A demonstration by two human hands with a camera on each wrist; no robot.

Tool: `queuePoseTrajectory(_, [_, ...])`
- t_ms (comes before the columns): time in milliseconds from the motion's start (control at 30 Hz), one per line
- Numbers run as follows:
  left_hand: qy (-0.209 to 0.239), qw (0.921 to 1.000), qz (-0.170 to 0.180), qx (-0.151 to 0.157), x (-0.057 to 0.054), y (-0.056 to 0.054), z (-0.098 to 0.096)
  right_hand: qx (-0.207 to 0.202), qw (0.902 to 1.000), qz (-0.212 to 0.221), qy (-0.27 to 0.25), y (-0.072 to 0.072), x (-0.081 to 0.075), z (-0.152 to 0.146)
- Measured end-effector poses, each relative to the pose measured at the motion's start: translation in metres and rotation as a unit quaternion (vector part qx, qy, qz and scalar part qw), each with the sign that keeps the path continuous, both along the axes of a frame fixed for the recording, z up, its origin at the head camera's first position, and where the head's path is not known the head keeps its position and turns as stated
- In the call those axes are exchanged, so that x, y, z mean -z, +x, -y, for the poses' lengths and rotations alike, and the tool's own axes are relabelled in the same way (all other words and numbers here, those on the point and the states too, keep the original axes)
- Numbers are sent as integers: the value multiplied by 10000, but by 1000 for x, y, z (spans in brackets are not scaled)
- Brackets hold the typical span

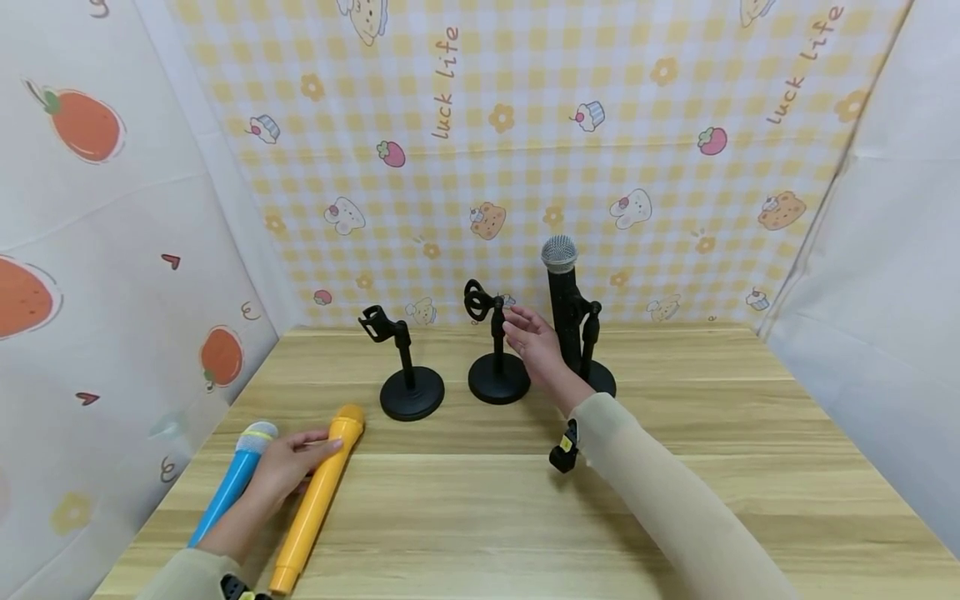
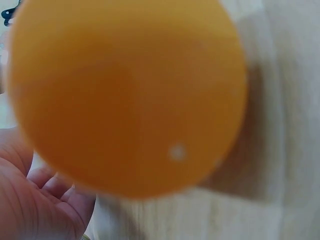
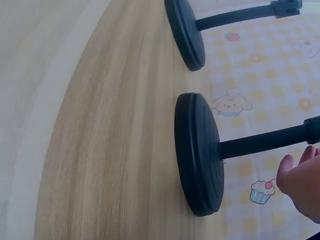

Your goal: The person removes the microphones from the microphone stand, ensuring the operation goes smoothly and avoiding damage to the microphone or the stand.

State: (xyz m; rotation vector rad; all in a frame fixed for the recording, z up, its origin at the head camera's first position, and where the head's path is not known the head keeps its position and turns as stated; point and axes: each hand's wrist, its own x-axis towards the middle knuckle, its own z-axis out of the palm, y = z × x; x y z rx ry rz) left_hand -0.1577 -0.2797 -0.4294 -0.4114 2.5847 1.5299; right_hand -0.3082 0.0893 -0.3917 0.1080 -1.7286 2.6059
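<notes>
My left hand [image 1: 288, 467] grips a yellow-orange microphone [image 1: 318, 500] near its head, thumb on top. In the left wrist view the microphone's round orange end [image 2: 130, 100] fills most of the picture, with part of the left hand [image 2: 40, 200] below it. My right hand [image 1: 536, 342] is beside the post of the middle black microphone stand [image 1: 498, 379], fingers loosely spread. The right wrist view has that hand [image 3: 302, 182] by the upper post of the stand [image 3: 200, 155]; whether it touches is unclear.
A blue microphone [image 1: 228, 492] lies left of my left hand. Another black stand [image 1: 412, 392] with a tilted clip stands to the left. Behind my right forearm, a black microphone with a silver head [image 1: 559, 254] leans in a third stand [image 1: 602, 379]. A patterned cloth backs the wooden table [image 1: 465, 517].
</notes>
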Motion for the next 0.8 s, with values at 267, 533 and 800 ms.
queuePoseTrajectory(267, [12,10000,21,-27,-1,1,0,-48,9998,-65,-171,8,-3,-3])
queuePoseTrajectory(533, [1,10000,20,-10,-2,1,-1,-146,9996,-127,-216,17,-5,-6])
queuePoseTrajectory(800, [-15,10000,26,-7,-2,1,-2,-299,9988,-123,-370,34,-14,-10])
